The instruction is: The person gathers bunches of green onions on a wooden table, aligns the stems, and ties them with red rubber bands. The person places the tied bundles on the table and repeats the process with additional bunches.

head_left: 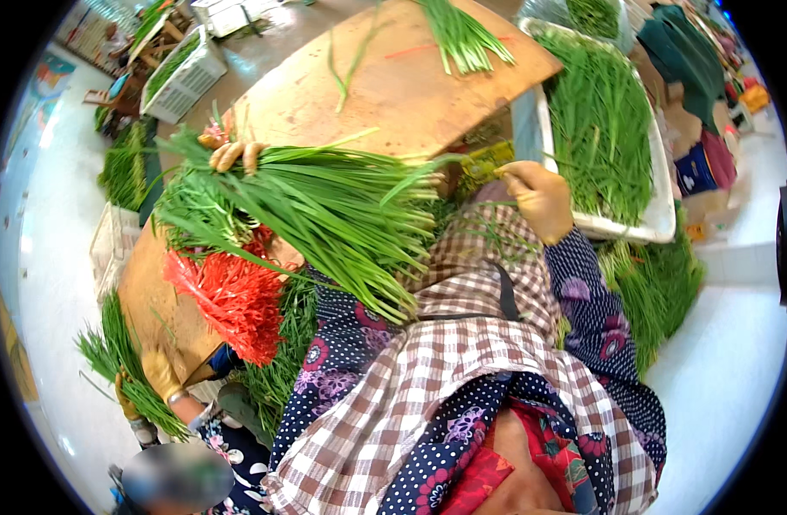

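Checked apron [462,360] fills 5 o'clock, the left hand [230,157] clamps a garlic chive bunch [342,202] at 10 o'clock, and the right hand [543,202] has its grip together at 2 o'clock, contents unclear, suggesting bunch cleaning, with steady left support probably needed next.

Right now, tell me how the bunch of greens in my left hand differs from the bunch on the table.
The held bunch is in your left hand; the table bunch lies on the wooden table. The held bunch looks fuller; the table bunch looks thinner. The held bunch's stalks point right; the table bunch's, toward you. Both are green with pale ends.
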{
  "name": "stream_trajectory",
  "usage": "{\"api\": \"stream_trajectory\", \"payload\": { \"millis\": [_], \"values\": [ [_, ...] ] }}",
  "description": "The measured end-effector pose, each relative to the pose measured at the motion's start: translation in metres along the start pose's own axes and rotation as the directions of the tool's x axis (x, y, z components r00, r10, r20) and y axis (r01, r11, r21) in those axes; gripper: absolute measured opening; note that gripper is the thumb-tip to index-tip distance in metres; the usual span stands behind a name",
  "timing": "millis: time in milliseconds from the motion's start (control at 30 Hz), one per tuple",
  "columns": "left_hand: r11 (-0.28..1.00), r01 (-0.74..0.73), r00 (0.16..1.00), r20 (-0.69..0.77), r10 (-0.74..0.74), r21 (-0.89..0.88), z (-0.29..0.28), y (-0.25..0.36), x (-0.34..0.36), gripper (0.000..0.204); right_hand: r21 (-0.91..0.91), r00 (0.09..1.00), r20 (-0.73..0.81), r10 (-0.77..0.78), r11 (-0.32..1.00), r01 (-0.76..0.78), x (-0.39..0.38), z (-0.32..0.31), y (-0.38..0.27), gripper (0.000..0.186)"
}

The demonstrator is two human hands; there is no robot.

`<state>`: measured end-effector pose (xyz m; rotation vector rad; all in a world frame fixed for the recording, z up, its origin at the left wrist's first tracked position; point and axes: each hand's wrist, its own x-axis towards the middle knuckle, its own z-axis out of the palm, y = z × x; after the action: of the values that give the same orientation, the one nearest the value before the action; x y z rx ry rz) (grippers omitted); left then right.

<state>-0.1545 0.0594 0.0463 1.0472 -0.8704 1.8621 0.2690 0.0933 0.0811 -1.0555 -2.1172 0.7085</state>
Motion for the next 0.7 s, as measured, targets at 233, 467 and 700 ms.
{"api": "stream_trajectory", "payload": {
  "millis": [233,467,700],
  "values": [
    [1.000,-0.009,0.999,0.037,0.009,-0.010,0.007,-0.006,0.001,0.061,-0.015,0.980,-0.201,0.003,1.000,-0.006,0.011,0.013,0.008,0.017],
    [0.994,-0.024,0.995,0.100,0.014,0.104,-0.013,0.016,-0.006,0.062,0.348,0.980,0.154,-0.125,0.935,0.064,-0.010,0.050,-0.071,0.018],
    [0.985,-0.067,0.992,0.120,0.048,0.161,-0.020,0.030,-0.009,0.063,0.402,0.961,0.238,-0.141,0.915,0.034,-0.011,0.094,-0.082,0.015]
  ]
}}
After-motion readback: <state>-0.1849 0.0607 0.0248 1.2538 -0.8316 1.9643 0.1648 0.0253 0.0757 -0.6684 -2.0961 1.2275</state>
